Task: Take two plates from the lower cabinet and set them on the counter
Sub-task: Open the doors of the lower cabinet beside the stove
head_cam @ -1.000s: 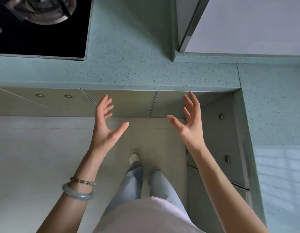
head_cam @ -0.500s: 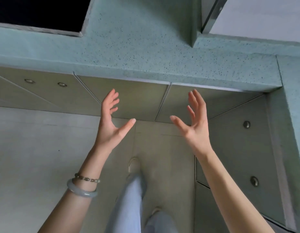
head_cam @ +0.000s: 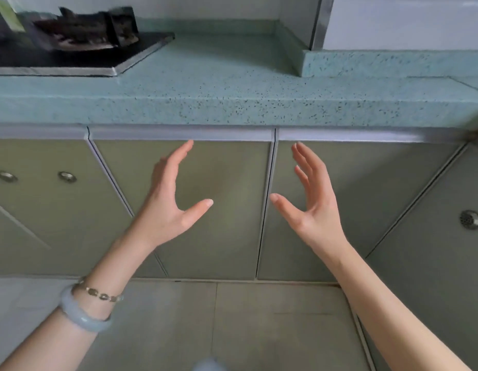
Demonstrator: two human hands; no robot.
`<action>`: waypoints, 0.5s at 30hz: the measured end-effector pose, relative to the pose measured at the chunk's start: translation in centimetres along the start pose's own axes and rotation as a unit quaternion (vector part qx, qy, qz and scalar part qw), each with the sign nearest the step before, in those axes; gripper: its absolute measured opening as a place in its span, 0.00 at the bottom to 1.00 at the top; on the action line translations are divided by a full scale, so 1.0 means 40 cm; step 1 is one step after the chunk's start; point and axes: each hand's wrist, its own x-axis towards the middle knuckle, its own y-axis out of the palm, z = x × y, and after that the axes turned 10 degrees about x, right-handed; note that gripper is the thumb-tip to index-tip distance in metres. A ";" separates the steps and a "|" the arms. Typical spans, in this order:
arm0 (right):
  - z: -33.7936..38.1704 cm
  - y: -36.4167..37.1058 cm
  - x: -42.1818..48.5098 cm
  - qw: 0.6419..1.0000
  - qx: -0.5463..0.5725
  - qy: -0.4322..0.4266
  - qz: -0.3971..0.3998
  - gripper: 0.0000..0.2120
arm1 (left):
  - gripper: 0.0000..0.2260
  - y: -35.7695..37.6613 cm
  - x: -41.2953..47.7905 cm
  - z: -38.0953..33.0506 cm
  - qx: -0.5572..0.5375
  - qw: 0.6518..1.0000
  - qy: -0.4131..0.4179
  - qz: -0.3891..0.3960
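A person is facing a run of closed olive-green lower cabinet doors under a speckled teal counter [head_cam: 232, 84], with both bare arms reaching forward.

At far left, a black hob [head_cam: 71, 57] is sitting on the counter. Below it, a door is carrying two round metal knobs [head_cam: 67, 176].

The left hand [head_cam: 168, 207], with a pale bangle [head_cam: 82, 314] and a chain bracelet on its wrist, is hovering spread wide and empty in front of the left middle door [head_cam: 224, 210], palm turned inward, fingertips pointing up toward the door's top edge.

A vertical seam [head_cam: 264, 210] between two doors is running between the hands.

The right hand [head_cam: 310, 210] is mirroring it, spread and empty, in front of the right middle door [head_cam: 366, 196].

No plates are showing; they are presumably lying behind these closed doors, straight ahead of both hands. Neither hand is clearly nearer. The counter where they belong is lying directly above, bare.
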 end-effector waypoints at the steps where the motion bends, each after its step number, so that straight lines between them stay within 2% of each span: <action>1: -0.019 -0.001 0.004 1.000 -0.006 -0.025 0.007 0.36 | 0.40 0.010 0.004 0.014 0.047 0.999 0.026 0.003; 5: -0.071 0.000 0.016 0.997 -0.044 -0.067 0.021 0.37 | 0.41 0.046 0.002 0.041 0.209 0.974 0.087 0.017; 10: -0.070 0.001 0.027 0.993 -0.082 -0.040 0.071 0.37 | 0.42 0.042 0.011 0.036 0.273 0.957 0.095 0.013; 13: -0.058 0.002 0.048 0.995 -0.068 -0.022 0.066 0.36 | 0.41 0.033 0.030 0.032 0.277 0.956 0.092 0.006; 15: -0.047 0.010 0.059 0.999 -0.014 -0.002 0.051 0.34 | 0.39 0.037 0.043 0.023 0.182 0.983 0.033 -0.014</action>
